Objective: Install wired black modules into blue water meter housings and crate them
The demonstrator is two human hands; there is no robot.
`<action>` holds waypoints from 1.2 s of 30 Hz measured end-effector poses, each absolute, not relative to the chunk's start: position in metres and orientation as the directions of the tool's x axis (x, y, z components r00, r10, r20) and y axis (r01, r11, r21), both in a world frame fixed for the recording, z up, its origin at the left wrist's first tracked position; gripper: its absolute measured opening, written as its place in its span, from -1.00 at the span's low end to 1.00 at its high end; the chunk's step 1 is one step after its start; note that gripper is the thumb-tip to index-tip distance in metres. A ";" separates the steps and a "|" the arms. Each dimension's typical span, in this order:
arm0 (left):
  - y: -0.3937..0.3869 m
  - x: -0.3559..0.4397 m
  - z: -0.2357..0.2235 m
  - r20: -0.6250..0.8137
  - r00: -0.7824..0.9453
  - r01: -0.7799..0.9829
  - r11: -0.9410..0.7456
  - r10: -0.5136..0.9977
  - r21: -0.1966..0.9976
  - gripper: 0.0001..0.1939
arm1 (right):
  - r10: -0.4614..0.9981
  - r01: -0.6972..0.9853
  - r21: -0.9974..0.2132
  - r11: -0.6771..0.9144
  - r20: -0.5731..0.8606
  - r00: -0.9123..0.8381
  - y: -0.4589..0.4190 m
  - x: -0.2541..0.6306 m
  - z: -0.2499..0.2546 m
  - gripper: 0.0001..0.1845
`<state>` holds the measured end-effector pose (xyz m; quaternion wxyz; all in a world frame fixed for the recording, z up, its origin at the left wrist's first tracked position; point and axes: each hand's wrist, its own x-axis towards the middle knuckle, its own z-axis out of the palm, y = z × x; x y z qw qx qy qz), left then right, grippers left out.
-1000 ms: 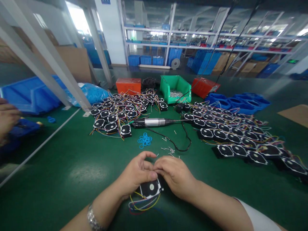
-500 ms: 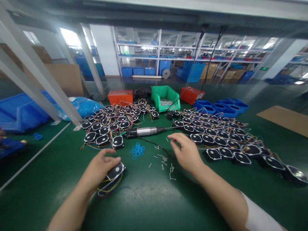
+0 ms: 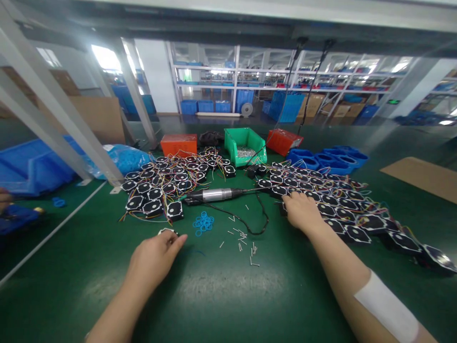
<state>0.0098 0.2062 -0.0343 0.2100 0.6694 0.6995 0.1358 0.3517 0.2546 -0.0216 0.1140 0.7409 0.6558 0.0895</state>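
My left hand [image 3: 153, 259], at the left front of the green table, has its fingers closed round a small black square motor [image 3: 167, 231] with white edging. Mostly the far edge of that motor shows; the fingers cover the rest. Farther right, my right hand [image 3: 303, 209] has curled fingers over the near left end of the right-hand group of similar motors [image 3: 326, 209]. The hand partly covers the black motor [image 3: 283, 209] under its fingertips. Between the hands lie blue rubber rings [image 3: 203, 223], loose screws [image 3: 243, 234] and a silver-and-black electric screwdriver [image 3: 217, 194] with its cable.
Another group of wired motors [image 3: 174, 209] spreads at the back left. A green bin [image 3: 231, 143] of small metal parts stands between two orange boxes [image 3: 178, 143]. Blue plastic pieces [image 3: 332, 159] lie back right. Another person's hand [image 3: 4, 197] shows at the left edge.
My right hand has moved right, from above the screws onto the right-hand motors. My left hand has turned, tilting its motor, and its coloured wires no longer show.
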 end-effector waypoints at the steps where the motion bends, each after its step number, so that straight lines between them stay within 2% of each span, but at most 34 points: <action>1: 0.207 0.011 -0.037 -0.105 -0.013 0.871 0.063 0.994 0.488 -0.66 | 0.991 0.950 0.288 -0.122 -0.010 0.131 0.255 0.352 -0.021 -0.68; 4: 0.209 0.013 -0.043 0.074 -0.017 0.797 -0.031 0.997 0.603 -0.66 | 0.987 0.943 0.293 -0.157 0.026 0.156 0.254 0.351 -0.009 -0.69; 6: 0.208 0.016 -0.045 0.172 -0.031 0.726 -0.096 0.985 0.681 -0.68 | 0.978 0.951 0.249 -0.184 0.139 0.153 0.248 0.344 0.004 -0.65; 8: 0.203 0.023 -0.046 0.091 -0.032 0.573 -0.056 0.995 0.817 -0.69 | 0.935 0.984 0.109 -0.138 0.343 0.093 0.239 0.328 0.017 -0.61; 10: 0.195 0.033 -0.046 -0.123 0.118 0.250 0.090 0.985 0.964 -0.61 | 0.835 0.992 -0.102 0.073 0.551 -0.005 0.224 0.304 0.024 -0.60; 11: 0.191 0.039 -0.046 -0.195 0.265 0.047 0.189 0.944 0.981 -0.55 | 0.786 0.954 -0.199 0.222 0.616 -0.054 0.216 0.290 0.025 -0.61; 13: 0.182 0.050 -0.046 -0.170 0.550 -0.286 0.375 0.818 0.882 -0.39 | 0.733 0.804 -0.340 0.488 0.659 -0.167 0.199 0.261 0.018 -0.62; 15: 0.176 0.058 -0.047 -0.071 0.673 -0.446 0.480 0.736 0.756 -0.26 | 0.725 0.680 -0.398 0.616 0.624 -0.291 0.185 0.237 0.004 -0.62; 16: 0.175 0.060 -0.047 -0.058 0.680 -0.479 0.503 0.731 0.720 -0.28 | 0.729 0.643 -0.413 0.645 0.586 -0.354 0.181 0.229 -0.004 -0.64; 18: 0.175 0.060 -0.049 -0.114 0.603 -0.528 0.502 0.790 0.685 -0.47 | 0.725 0.595 -0.425 0.682 0.497 -0.477 0.178 0.219 -0.019 -0.61; 20: 0.181 0.056 -0.051 -0.213 0.465 -0.559 0.472 0.859 0.682 -0.70 | 0.729 0.575 -0.447 0.685 0.418 -0.543 0.184 0.218 -0.030 -0.47; 22: 0.189 0.051 -0.053 -0.288 0.334 -0.579 0.436 0.898 0.689 -0.81 | 0.774 0.612 -0.474 0.633 0.372 -0.513 0.196 0.219 -0.038 -0.41; 24: 0.197 0.046 -0.055 -0.337 0.242 -0.586 0.414 0.910 0.696 -0.83 | 0.854 0.712 -0.472 0.520 0.312 -0.417 0.211 0.217 -0.044 -0.56; 26: 0.204 0.042 -0.056 -0.363 0.170 -0.595 0.389 0.916 0.703 -0.81 | 0.910 0.817 -0.404 0.412 0.218 -0.351 0.226 0.210 -0.051 -0.70; 29: 0.210 0.040 -0.058 -0.381 0.114 -0.602 0.369 0.918 0.709 -0.76 | 0.939 0.887 -0.308 0.344 0.119 -0.322 0.243 0.195 -0.061 -0.74; 33: 0.211 0.042 -0.061 -0.401 0.088 -0.621 0.365 0.912 0.694 -0.71 | 0.948 0.891 -0.322 0.319 0.117 -0.297 0.254 0.183 -0.069 -0.81; 36: 0.210 0.045 -0.062 -0.407 0.048 -0.628 0.344 0.912 0.698 -0.75 | 0.957 0.882 -0.372 0.289 0.120 -0.263 0.255 0.186 -0.068 -0.86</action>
